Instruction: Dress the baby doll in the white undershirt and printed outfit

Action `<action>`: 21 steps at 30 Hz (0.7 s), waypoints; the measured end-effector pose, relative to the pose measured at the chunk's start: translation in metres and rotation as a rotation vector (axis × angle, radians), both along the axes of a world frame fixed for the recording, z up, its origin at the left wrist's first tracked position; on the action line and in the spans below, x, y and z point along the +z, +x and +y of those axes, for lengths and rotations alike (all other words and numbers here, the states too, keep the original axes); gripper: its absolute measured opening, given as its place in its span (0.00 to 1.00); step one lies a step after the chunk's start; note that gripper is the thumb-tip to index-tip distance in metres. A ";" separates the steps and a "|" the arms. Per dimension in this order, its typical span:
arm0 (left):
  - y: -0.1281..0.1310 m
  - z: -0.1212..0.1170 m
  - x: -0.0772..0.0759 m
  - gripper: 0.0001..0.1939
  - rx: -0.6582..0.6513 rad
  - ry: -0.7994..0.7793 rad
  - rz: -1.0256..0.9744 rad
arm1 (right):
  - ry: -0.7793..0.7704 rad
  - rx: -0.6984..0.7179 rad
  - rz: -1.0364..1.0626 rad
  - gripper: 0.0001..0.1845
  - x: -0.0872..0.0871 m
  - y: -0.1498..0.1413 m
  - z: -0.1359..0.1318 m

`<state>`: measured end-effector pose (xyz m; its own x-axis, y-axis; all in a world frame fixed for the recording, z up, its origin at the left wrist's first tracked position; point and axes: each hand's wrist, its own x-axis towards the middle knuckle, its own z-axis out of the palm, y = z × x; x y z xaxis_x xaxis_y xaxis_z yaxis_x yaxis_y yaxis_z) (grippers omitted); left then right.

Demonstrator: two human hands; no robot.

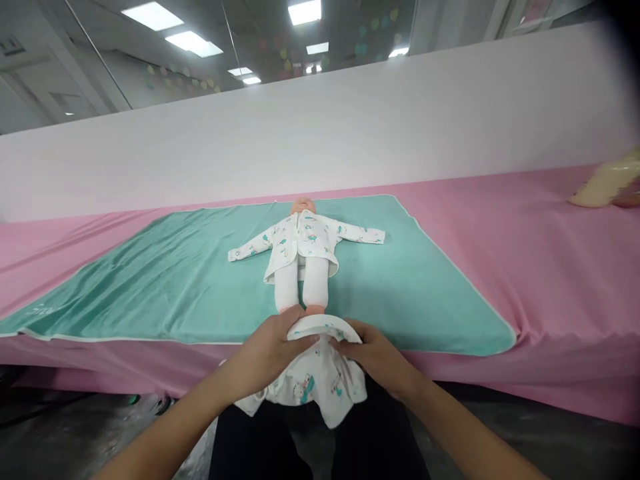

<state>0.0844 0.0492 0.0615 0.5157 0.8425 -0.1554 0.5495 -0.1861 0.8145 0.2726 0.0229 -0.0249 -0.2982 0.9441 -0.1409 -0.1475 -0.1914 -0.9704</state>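
Both my hands grip the white waistband of a pair of printed baby pants (pixel 320 373) at the near edge of the bed. My left hand (pixel 277 340) pinches the band's left side, and my right hand (pixel 373 350) pinches its right side. The pants hang down over my dark-clad knees. Just beyond them a baby doll (pixel 303 205) lies on its back, feet toward me, its feet partly hidden behind my hands and the waistband. It wears a white printed baby jacket (pixel 313 237) with sleeves spread wide, and its legs (pixel 316 283) are white.
Under the doll lies a green blanket (pixel 400 287) with white edging, over a pink sheet (pixel 525 267). A cream-coloured object (pixel 607 183) rests at the far right. A white wall panel (pixel 250 147) with glass above stands behind.
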 end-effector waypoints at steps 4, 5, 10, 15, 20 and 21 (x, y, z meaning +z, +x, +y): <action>0.001 0.015 0.006 0.11 -0.044 0.214 0.240 | 0.131 -0.129 -0.181 0.21 -0.005 -0.008 0.012; 0.001 0.019 0.006 0.11 -0.065 0.230 0.285 | 0.143 -0.134 -0.211 0.21 -0.006 -0.009 0.014; 0.001 0.029 0.003 0.10 -0.086 0.260 0.425 | 0.153 -0.106 -0.180 0.24 -0.002 -0.011 0.016; 0.002 0.026 -0.004 0.10 -0.073 0.307 0.413 | 0.180 -0.053 -0.156 0.25 0.003 -0.014 0.015; 0.002 0.026 -0.003 0.12 -0.066 0.257 0.404 | 0.216 -0.127 -0.194 0.23 0.006 -0.017 0.016; 0.002 0.027 -0.001 0.12 -0.058 0.221 0.367 | 0.212 -0.142 -0.187 0.22 0.007 -0.017 0.018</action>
<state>0.0866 0.0761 0.0604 0.5078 0.8472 -0.1562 0.7786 -0.3737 0.5040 0.2555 0.0406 -0.0180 -0.1491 0.9885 0.0236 0.0267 0.0279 -0.9993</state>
